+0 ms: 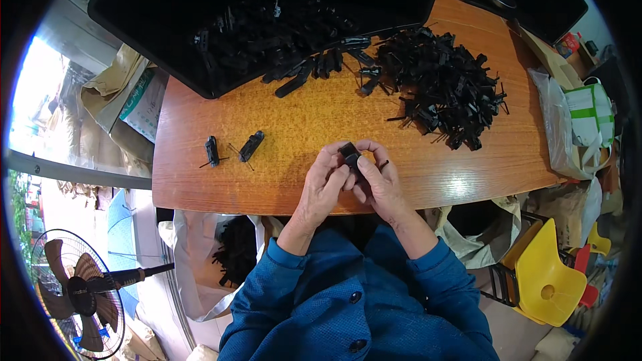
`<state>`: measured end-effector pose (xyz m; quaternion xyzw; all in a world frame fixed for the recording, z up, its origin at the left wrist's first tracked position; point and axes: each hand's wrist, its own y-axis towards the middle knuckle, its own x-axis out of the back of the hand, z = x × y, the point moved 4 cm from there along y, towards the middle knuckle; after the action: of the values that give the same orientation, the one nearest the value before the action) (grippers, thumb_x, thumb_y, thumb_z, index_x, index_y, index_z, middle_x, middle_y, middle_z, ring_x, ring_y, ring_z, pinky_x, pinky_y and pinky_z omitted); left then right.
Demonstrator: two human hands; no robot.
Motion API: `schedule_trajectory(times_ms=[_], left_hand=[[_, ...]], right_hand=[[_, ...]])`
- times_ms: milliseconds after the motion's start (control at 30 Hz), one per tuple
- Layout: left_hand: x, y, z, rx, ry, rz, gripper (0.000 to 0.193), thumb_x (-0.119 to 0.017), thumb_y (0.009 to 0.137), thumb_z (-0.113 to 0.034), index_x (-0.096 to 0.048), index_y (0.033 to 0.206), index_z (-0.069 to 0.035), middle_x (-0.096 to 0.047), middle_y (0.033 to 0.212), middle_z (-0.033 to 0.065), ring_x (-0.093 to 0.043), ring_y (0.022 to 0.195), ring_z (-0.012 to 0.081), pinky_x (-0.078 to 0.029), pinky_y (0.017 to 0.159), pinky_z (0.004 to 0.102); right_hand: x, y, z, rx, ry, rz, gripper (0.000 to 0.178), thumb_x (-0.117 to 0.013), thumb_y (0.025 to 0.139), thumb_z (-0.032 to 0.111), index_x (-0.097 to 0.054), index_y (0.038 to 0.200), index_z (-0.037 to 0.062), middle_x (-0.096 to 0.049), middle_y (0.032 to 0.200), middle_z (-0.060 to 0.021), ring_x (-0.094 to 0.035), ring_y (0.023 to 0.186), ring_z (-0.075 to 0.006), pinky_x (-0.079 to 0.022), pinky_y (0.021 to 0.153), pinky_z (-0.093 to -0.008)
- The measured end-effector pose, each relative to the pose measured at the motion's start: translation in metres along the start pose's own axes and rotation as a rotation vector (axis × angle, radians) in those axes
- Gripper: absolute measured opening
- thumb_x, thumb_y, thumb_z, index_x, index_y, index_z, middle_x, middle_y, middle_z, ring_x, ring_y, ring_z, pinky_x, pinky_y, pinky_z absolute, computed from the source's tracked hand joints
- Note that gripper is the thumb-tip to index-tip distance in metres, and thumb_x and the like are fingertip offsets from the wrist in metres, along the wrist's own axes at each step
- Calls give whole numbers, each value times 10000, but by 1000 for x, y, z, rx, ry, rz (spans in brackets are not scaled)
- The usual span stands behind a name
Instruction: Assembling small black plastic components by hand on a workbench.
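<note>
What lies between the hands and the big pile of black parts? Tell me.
Only bare wooden tabletop separates the hands from the pile, as the head view shows.

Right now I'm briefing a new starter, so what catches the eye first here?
The big heap of black plastic parts at the table's far right. Behind it, a black tray holds more. At the near edge, the left hand and right hand pinch one small black part together.

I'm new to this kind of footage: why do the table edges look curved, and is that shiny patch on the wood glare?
Head view: the fisheye lens bends the wooden table toward the dark round rim; the pale patch right of the hands is glare; daylight at far left is washed out; the black tray is too dark for detail.
</note>
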<state>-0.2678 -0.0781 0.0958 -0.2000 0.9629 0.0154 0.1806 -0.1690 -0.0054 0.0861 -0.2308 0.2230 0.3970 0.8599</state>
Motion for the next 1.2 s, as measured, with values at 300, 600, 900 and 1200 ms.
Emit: schedule_trajectory(times_ms=[300, 600, 900, 1200], left_hand=[[15, 6, 2, -25, 158, -210, 357, -576, 915, -69, -468, 1249, -11, -632, 1042, 88, -598, 884, 130, -493, 769, 239], [18, 16, -13, 6, 69, -240, 256, -597, 891, -41, -554, 1139, 6, -639, 983, 67, -594, 901, 132, -470, 828, 245], [68, 14, -39, 165, 527, -337, 98, -558, 835, -20, -541, 931, -33, -583, 787, 64, -544, 673, 144, -468, 617, 303], [72, 96, -77, -288, 1510, -151, 235, -633, 799, -108, -565, 1017, -53, -536, 999, 138, -565, 931, 343, -481, 766, 420]], right_hand=[[0, 3, -2, -31, -177, -13, 425, -554, 951, 209, -353, 1276, 23, -539, 1008, -74, -575, 777, -106, -478, 690, -225], [2, 23, 1, 65, -614, -59, 252, -663, 884, 186, -548, 1030, 17, -550, 847, -1, -512, 719, -55, -430, 606, -204], [7, 55, 67, 331, -1194, 59, 296, -675, 828, 127, -544, 1079, 42, -563, 929, -100, -579, 718, -196, -484, 639, -281], [27, 124, 94, 692, -2044, 24, 390, -595, 703, -82, -582, 1079, 22, -481, 1022, -136, -571, 884, -298, -529, 655, -341]])
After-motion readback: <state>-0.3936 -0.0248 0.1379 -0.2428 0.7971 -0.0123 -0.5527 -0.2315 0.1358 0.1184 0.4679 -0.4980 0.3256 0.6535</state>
